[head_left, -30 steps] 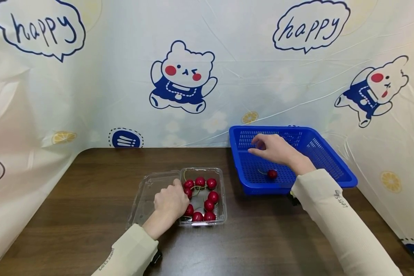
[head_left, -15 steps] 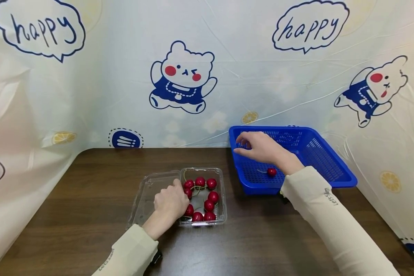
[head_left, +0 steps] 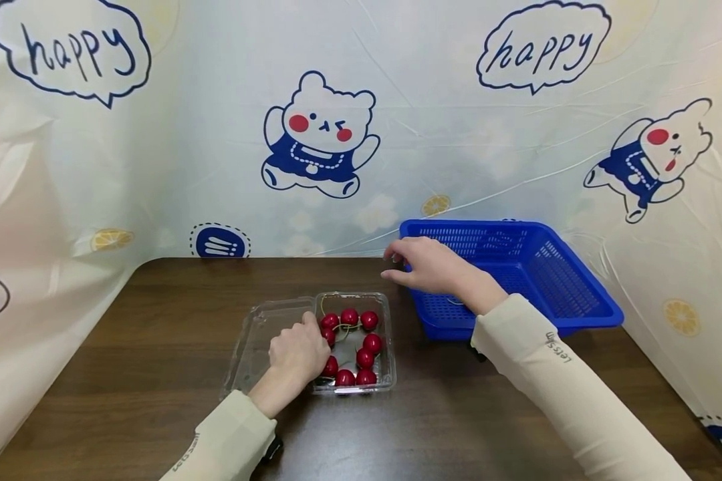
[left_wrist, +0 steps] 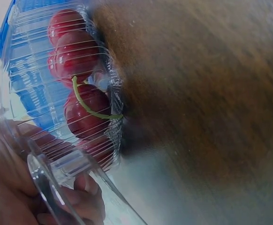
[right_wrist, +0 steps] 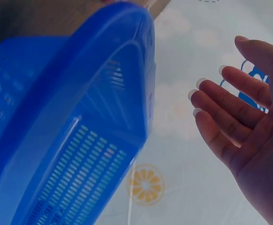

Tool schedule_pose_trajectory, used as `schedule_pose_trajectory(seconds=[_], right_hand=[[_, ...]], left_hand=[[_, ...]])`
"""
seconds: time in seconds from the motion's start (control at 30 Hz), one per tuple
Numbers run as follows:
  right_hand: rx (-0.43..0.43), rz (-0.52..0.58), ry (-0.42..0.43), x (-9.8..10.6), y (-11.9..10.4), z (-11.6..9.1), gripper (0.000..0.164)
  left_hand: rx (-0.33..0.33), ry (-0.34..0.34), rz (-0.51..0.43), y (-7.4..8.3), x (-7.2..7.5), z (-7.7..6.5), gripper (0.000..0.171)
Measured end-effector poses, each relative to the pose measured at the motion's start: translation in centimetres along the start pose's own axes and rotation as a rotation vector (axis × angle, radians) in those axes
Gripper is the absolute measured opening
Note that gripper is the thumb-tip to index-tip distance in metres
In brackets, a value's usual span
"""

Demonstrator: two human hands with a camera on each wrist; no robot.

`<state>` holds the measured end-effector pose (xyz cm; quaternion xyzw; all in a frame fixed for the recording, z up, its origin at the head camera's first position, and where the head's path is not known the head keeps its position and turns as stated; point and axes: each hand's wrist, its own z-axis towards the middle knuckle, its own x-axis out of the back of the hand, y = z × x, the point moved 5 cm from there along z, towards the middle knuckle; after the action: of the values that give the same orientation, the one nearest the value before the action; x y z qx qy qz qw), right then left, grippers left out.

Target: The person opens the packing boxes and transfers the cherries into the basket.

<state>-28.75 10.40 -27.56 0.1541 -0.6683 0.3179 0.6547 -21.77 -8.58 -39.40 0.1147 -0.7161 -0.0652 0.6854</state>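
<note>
1. Head view: the left hand (head_left: 299, 347) grips the clear plastic box (head_left: 344, 349) at the side where its opened lid (head_left: 255, 341) joins the base.
2. Directly right of that grip, cherries (head_left: 372, 344) lie along the walls of the base; nine can be seen, and those nearest the fingers are partly covered by the hand.
3. Green stems cross between the cherries at the far end, just ahead of the gripping hand; the lid lies flat to its left on the wooden table (head_left: 156, 334).
4. Left wrist view: fingers curl round the clear edge, and just beyond them cherries press near the ribbed wall, a green stem (left_wrist: 87, 105) curving across one.
5. The right hand (head_left: 430, 265) is relaxed and unclosed, its fingers gently bent, thumb apart.
6. Beneath and to the right of it stands the blue basket (head_left: 520, 277), slotted in its walls; the fingertips reach past the near-left rim.
7. Inside the basket, close by the right wrist, a thin pale strand shows; the forearm hides the floor around it.
8. Right wrist view: the palm and fingers are apart from the rim.
</note>
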Motion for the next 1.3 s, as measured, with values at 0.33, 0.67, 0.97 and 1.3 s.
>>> schedule_pose_trajectory(seconds=[0.33,0.67,0.97,1.3], right_hand=[[0.041,-0.045,-0.073,-2.2,-2.2,0.4,0.037],[0.133,-0.074,-0.124,-4.1,-4.5,0.4,0.038],[0.178,-0.157,-0.188,-6.3,-5.6,0.1,0.031],[0.241,-0.216,-0.241,-8.3,-6.5,-0.2,0.028]], left_hand=[[-0.002,0.002,0.002,0.1,-0.1,0.0,0.024],[0.007,-0.013,-0.001,0.0,0.0,0.1,0.027],[0.01,-0.018,0.003,0.1,-0.1,0.2,0.029],[0.009,-0.007,-0.006,0.0,-0.1,0.2,0.026]])
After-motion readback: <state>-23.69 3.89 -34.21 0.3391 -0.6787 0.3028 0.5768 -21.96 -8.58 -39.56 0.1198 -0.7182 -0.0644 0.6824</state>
